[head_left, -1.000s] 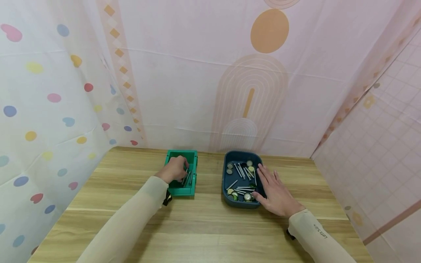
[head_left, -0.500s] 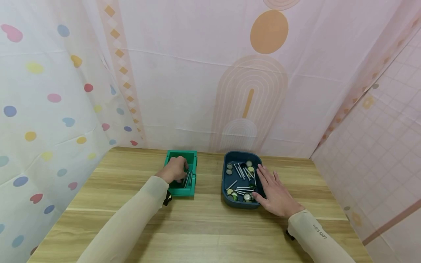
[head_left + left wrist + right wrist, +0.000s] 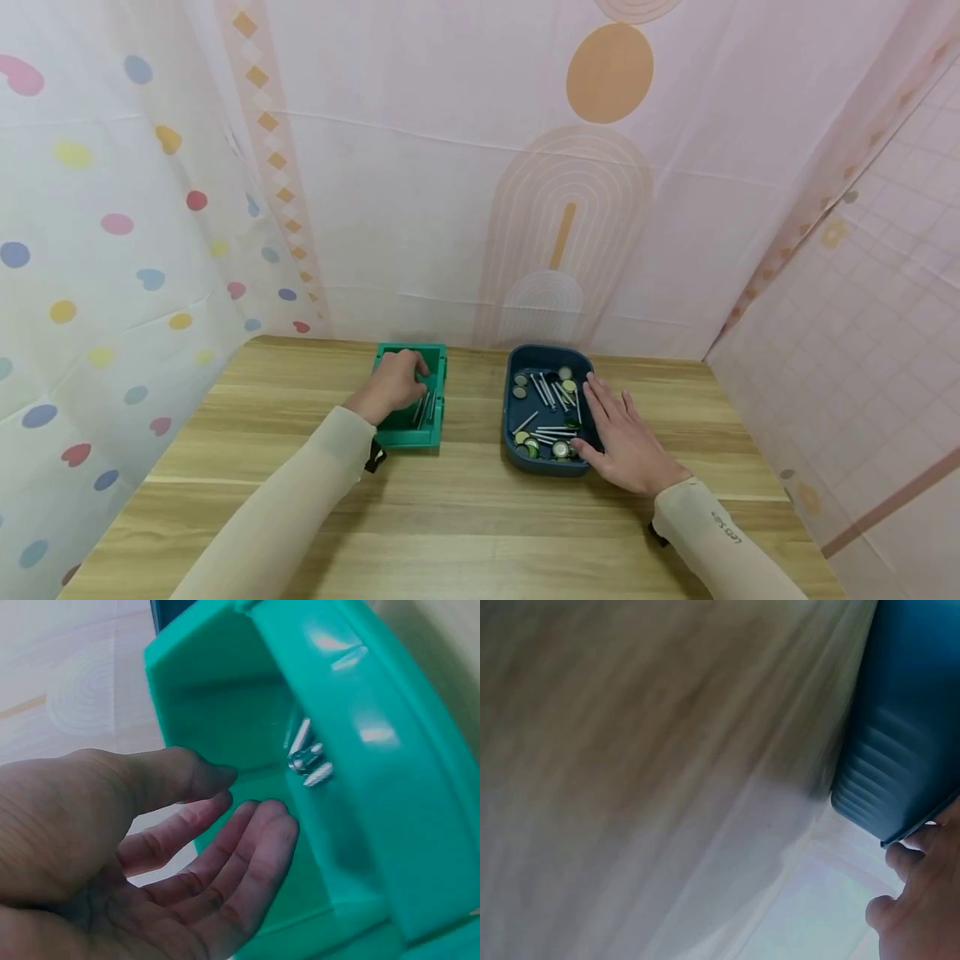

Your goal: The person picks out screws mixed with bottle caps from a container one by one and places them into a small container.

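Observation:
My left hand [image 3: 392, 385] hovers over the green bin [image 3: 418, 439], its fingers loosely bent. In the left wrist view the thumb and fingertips of the left hand [image 3: 202, 862] stand apart with nothing between them. Several screws [image 3: 424, 408] lie in the bin along its right side, and a few show as shiny metal pieces [image 3: 307, 757] close to the wall. My right hand [image 3: 628, 442] rests on the right rim of the dark blue tray [image 3: 551, 469] with fingers straight. Inside the tray lie several long screws [image 3: 555, 431] and round bottle caps [image 3: 561, 450].
Both containers stand on a wood-grain table [image 3: 465, 525], a gap between them. A patterned cloth wall [image 3: 420, 208] rises right behind the table's back edge. More cloth hangs at both sides.
My left hand has lifted slightly inside the green bin and shifted a little left, its fingers parting. My right hand stays on the tray rim. The whole view has drifted slightly.

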Available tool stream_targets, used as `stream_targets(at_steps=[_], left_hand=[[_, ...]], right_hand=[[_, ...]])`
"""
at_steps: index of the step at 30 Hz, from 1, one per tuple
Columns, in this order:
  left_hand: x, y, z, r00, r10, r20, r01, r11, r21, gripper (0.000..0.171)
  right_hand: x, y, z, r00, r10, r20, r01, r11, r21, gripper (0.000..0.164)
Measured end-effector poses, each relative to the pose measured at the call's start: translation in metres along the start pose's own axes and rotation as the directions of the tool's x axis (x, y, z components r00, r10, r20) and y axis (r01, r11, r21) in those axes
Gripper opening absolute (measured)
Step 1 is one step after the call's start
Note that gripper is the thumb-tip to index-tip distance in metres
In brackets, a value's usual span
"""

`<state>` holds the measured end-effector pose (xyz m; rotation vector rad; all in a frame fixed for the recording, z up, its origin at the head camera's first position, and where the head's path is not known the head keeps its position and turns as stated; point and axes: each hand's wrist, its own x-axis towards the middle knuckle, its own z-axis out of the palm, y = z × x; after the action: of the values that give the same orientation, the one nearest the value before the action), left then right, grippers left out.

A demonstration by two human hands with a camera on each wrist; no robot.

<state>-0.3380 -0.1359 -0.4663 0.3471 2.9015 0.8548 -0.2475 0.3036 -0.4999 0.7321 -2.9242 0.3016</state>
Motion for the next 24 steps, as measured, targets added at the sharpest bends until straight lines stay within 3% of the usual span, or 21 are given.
stream_targets(at_steps=[2, 6, 13, 24], left_hand=[[-0.017, 0.021, -0.012, 1.0, 0.008, -0.01, -0.008, 1.0, -0.009, 0.024], [-0.028, 0.036, -0.019, 0.999, 0.027, -0.045, -0.027, 1.0, 0.005, 0.024], [-0.029, 0.049, -0.02, 0.994, 0.058, -0.096, -0.055, 0.998, 0.026, 0.023], [-0.032, 0.085, -0.017, 0.991, 0.093, -0.094, -0.093, 0.996, 0.011, 0.024]], right_hand=[[0.0, -0.001, -0.001, 1.0, 0.008, 0.004, -0.008, 1.0, 0.003, 0.099], [0.0, -0.003, -0.003, 1.0, 0.021, 0.011, -0.021, 1.0, 0.013, 0.102], [0.001, -0.001, -0.004, 0.999, 0.031, 0.015, -0.032, 0.999, 0.024, 0.103], [0.008, 0.006, -0.007, 0.998, 0.068, 0.011, -0.068, 0.997, 0.021, 0.102]])
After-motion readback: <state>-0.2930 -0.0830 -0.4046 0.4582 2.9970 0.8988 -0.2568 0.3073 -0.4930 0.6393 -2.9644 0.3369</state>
